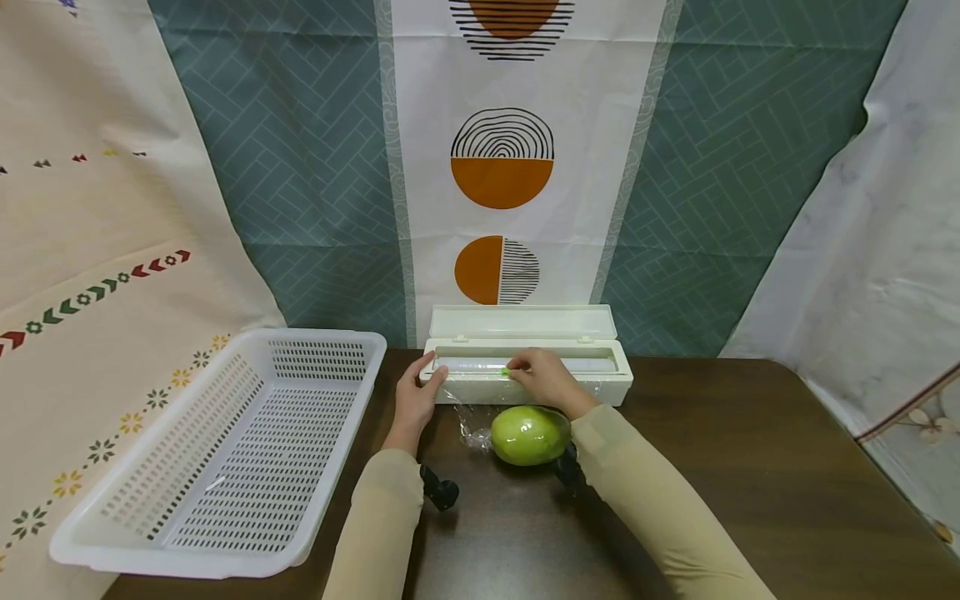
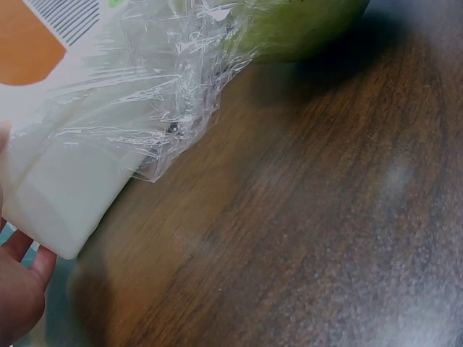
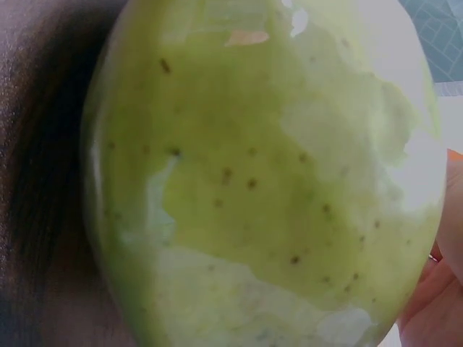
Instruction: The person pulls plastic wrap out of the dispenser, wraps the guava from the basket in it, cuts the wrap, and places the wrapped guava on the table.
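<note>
A white cling film box point(image 1: 592, 385) with its lid point(image 1: 525, 322) raised stands at the back of the table, the film roll point(image 1: 472, 364) showing inside. My left hand point(image 1: 416, 404) grips the box's left end; in the left wrist view, fingers point(image 2: 45, 266) curl at its corner. With thumb and fingertips, my right hand point(image 1: 551, 382) pinches the small green slide cutter point(image 1: 506, 372) along the front edge. In front lies a green mango point(image 1: 528, 436), its skin glossy under film. Crumpled clear film point(image 2: 181, 79) runs between box and mango. The mango fills most of the right wrist view.
A white perforated plastic basket point(image 1: 330, 467) stands on the left of the brown wooden table point(image 1: 720, 467), with a small white piece point(image 1: 216, 482) inside. Patterned cloths point(image 1: 315, 167) hang behind and at both sides, close behind the box.
</note>
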Demonstrator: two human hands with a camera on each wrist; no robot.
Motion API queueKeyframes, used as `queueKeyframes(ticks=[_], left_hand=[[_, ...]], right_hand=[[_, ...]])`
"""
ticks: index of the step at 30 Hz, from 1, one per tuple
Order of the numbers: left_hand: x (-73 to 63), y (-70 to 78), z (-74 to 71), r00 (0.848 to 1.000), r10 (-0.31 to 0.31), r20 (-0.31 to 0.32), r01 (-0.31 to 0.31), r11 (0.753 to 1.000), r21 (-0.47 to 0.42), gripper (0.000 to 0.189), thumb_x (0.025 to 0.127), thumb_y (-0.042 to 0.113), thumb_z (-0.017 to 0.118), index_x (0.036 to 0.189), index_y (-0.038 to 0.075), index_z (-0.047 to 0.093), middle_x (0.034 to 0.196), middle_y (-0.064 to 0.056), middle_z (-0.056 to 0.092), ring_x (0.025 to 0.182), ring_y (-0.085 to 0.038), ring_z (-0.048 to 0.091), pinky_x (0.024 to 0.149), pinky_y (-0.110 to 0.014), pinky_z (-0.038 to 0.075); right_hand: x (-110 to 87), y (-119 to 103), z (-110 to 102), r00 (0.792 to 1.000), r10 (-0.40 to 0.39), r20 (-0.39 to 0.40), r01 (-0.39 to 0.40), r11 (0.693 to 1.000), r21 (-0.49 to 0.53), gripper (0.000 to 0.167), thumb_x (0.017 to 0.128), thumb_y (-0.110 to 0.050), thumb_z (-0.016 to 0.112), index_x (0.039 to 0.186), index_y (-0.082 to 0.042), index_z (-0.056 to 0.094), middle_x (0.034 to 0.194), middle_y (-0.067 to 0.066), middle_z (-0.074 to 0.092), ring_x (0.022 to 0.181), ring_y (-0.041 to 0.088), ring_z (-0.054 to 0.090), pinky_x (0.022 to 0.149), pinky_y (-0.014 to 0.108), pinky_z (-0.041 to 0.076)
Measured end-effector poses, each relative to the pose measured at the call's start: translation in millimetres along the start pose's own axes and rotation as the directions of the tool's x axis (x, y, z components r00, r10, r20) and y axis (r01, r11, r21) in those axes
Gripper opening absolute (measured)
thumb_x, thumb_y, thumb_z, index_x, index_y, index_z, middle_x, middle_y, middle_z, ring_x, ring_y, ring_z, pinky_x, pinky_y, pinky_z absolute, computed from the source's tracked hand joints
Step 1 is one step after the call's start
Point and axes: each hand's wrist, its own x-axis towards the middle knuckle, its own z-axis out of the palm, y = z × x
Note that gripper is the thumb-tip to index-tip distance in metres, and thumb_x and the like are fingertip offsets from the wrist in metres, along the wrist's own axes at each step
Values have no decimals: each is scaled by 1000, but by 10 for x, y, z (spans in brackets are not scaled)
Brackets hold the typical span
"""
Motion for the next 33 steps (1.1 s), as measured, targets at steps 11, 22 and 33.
queueKeyframes(ticks=[11, 22, 33], left_hand=[[-6, 5, 5, 1000, 27, -6, -27, 1000, -2, 47, 90, 18, 64, 135, 9, 52, 145, -15, 42, 127, -28, 43, 105, -44, 39], [-13, 11, 0, 1000, 22, -9, -22, 1000, -4, 47, 90, 19, 64, 135, 10, 52, 144, -15, 43, 123, -27, 46, 104, -44, 40], [-6, -9, -3, 1000, 21, -10, -21, 1000, 11, 47, 90, 21, 65, 135, 12, 53, 144, -14, 44, 119, -26, 48, 103, -43, 41]], right_hand=[[-14, -4, -8, 1000, -6, -10, 6, 1000, -7, 19, 93, -16, 60, 104, -5, 69, 105, 11, 68, 101, 26, 62, 87, 40, 51], [-16, 19, -12, 1000, 1, -12, -1, 1000, 0, 19, 92, -16, 61, 104, -5, 69, 106, 11, 68, 102, 26, 63, 88, 39, 51], [-21, 32, -19, 1000, 3, -5, -4, 1000, -6, 19, 92, -17, 61, 105, -5, 69, 105, 11, 68, 101, 25, 63, 87, 39, 51]])
